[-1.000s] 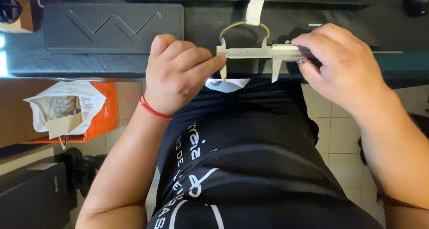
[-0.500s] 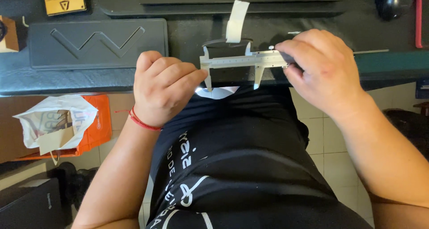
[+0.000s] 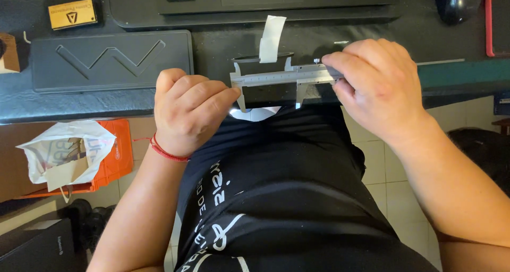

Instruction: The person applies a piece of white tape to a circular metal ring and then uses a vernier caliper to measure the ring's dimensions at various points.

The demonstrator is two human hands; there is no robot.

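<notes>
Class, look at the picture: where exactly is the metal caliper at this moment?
In the head view, the metal caliper sits centre-top, level over the dark desk edge, held between the left hand and right hand, just below a pale tape strip.

A metal vernier caliper (image 3: 284, 78) lies level over the dark counter (image 3: 223, 49) edge, its jaws set on either side of a dark roll of tape (image 3: 263, 91) whose pale loose end (image 3: 272, 38) sticks up just behind the caliper. The left hand (image 3: 191, 110), curled in a fist with a red string on its wrist, pinches the caliper's fixed-jaw end. The right hand (image 3: 380, 86) closes over the caliper's slider end. Left of the caliper, a dark embossed tray (image 3: 109, 59) rests on the counter. Below and far left of the caliper, an orange box (image 3: 109, 160) holding a white plastic bag (image 3: 64, 150) sits on the floor.
</notes>
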